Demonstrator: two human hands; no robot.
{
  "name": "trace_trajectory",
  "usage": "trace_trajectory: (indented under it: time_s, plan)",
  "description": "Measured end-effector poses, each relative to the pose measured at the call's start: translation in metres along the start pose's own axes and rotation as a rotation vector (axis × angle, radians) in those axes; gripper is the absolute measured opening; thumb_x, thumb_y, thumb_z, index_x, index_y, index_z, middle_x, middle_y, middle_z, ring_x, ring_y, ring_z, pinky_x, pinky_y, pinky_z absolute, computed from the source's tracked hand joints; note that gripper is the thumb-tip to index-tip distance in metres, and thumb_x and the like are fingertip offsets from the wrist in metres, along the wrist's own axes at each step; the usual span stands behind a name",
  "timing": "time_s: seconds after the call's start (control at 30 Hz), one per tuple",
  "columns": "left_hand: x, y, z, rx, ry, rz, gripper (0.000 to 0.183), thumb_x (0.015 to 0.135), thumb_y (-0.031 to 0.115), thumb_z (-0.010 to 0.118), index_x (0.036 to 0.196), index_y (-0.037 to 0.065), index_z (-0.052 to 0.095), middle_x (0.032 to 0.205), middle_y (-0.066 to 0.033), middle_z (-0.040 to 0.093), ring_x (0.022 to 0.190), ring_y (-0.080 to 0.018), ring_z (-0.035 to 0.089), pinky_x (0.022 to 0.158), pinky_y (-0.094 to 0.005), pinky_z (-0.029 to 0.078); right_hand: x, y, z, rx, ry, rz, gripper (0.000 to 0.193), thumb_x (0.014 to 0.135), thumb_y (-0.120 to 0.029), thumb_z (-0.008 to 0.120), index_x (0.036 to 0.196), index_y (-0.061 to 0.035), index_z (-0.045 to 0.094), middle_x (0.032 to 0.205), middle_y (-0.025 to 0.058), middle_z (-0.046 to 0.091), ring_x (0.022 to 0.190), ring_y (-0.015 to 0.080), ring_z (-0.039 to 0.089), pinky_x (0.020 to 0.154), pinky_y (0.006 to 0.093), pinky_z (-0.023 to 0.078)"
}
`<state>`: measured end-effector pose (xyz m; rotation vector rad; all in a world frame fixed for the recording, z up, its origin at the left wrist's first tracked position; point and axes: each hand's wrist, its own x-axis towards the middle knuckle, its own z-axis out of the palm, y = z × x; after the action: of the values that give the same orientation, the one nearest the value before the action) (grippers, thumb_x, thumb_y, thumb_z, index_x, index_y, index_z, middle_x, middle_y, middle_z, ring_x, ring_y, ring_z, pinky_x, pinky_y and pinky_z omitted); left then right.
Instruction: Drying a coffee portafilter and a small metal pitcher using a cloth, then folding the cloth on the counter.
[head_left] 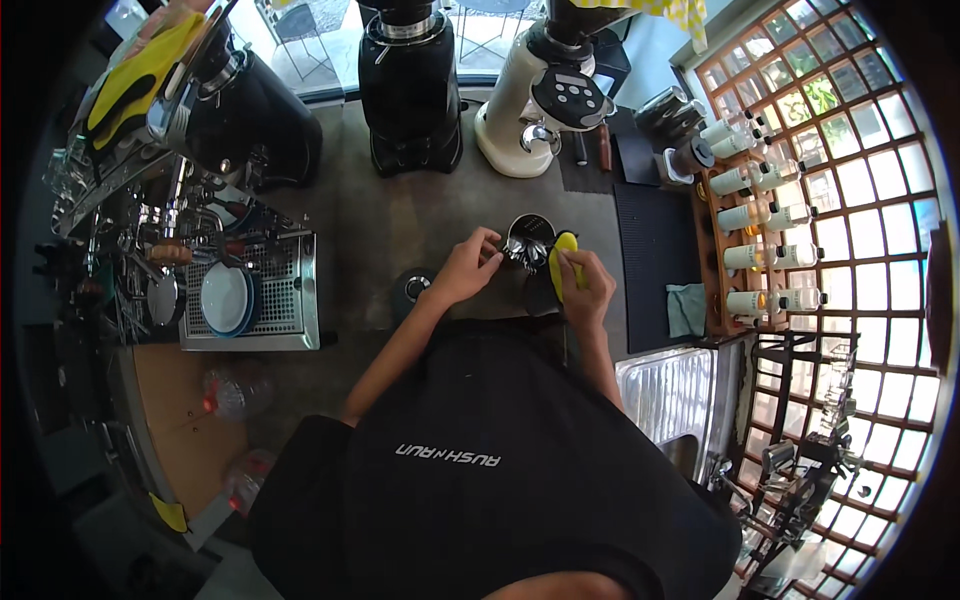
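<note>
On the dark counter in front of me stands a round metal container (515,227) with several spoons or similar shiny cutlery (527,251) in it. My right hand (588,283) is closed around a yellow cloth (562,262) with a dark edge, held beside the container's right side. Left of the container is my left hand (472,265), its fingers bent and apart, with nothing visible in them. Its fingertips are close to the container's rim; whether they touch it I cannot tell. A dark round object (541,294), partly hidden, sits just below the container.
Three coffee grinders, two black (410,95) and one cream (508,130), line the back. Plates (225,298) lie on a drip tray (305,290) at left. A black mat (655,240), a bottle rack (715,290) and a metal sink (668,390) are at right. A small dark round item (413,287) sits near my left forearm.
</note>
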<state>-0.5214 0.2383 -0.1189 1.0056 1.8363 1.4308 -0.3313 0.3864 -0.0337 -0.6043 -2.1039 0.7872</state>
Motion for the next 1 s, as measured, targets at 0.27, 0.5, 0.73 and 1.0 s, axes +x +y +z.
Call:
trace_trajectory:
  time_s: [0.27,0.5,0.73,1.0]
  plan:
    - [0.009,0.028,0.001,0.030,0.007,0.042,0.038,0.096,0.003,0.077,0.131,0.003,0.062,0.102,-0.0104,0.070,0.074,-0.0168,0.069,0.070,-0.0342,0.057,-0.007,-0.014,-0.017,-0.016,0.095,0.017,0.014,0.091,0.007,0.079,0.102,0.0019,0.074,0.094,0.0165,0.076,0.083,0.0291,0.077,0.077,0.0364,0.059]
    - [0.021,0.028,0.002,0.084,-0.038,0.083,0.036,0.092,0.004,0.080,0.126,0.004,0.068,0.101,-0.0106,0.066,0.073,-0.0194,0.067,0.071,-0.0352,0.058,-0.024,-0.020,-0.026,0.028,0.040,-0.044,0.016,0.089,0.009,0.077,0.103,0.0013,0.075,0.097,0.0170,0.076,0.080,0.0306,0.076,0.073,0.0359,0.059]
    - [0.024,0.022,0.005,0.153,-0.067,0.131,0.031,0.094,0.005,0.080,0.124,0.002,0.073,0.100,-0.0079,0.065,0.071,-0.0122,0.066,0.067,-0.0304,0.055,-0.035,-0.017,-0.018,-0.114,-0.138,-0.157,0.017,0.090,0.001,0.080,0.105,-0.0034,0.077,0.092,0.0099,0.069,0.075,0.0307,0.072,0.065,0.0411,0.058]
    - [0.027,0.021,0.005,0.094,-0.085,0.092,0.032,0.093,0.006,0.080,0.124,0.003,0.074,0.101,-0.0104,0.067,0.071,-0.0179,0.067,0.071,-0.0336,0.057,-0.028,0.001,0.011,-0.079,-0.133,-0.047,0.014,0.093,-0.006,0.082,0.106,-0.0057,0.077,0.093,0.0106,0.071,0.077,0.0334,0.073,0.067,0.0422,0.058]
